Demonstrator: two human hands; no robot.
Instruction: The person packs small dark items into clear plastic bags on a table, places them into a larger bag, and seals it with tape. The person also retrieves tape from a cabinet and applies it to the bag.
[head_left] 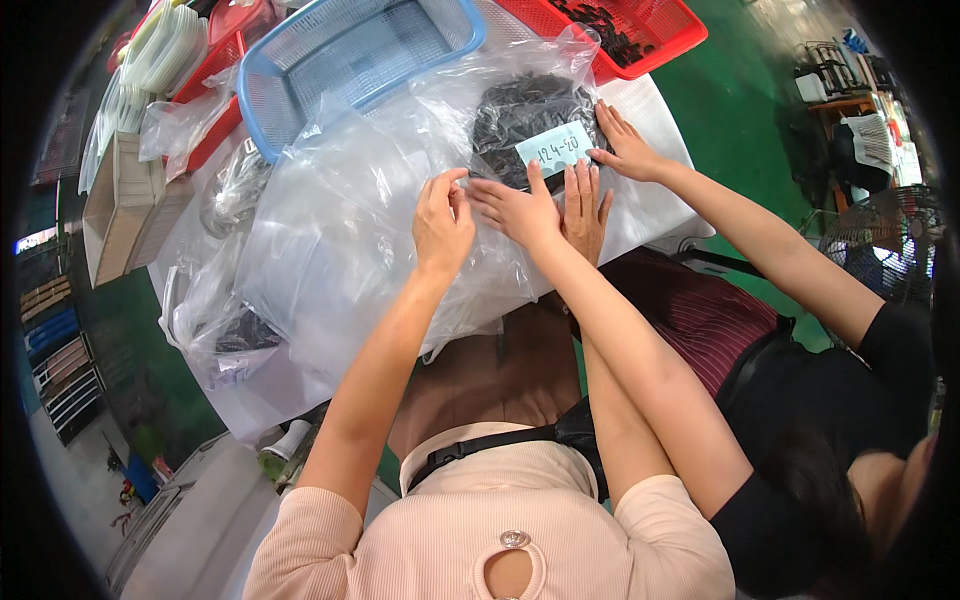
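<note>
A clear plastic bag packed with dark pieces (500,115) lies at the table's right end, a pale blue handwritten label (556,150) on it. My right hand (585,215) rests against the bag's near edge below the label, fingers stretched out. At the bag's left, my left hand (443,225) has its fingers curled together over loose clear plastic; what they pinch, if anything, is hidden. A co-worker's hand (520,208) lies between mine, its arm crossing over my right forearm. The co-worker's other hand (632,148) presses the bag's right side.
Large clear plastic bags (340,240) cover the table's middle. Behind them sits a blue basket (365,50), with a red basket (660,55) of dark pieces at right. A beige box (130,200) stands left. The co-worker is close at my right; a fan (885,245) stands beyond.
</note>
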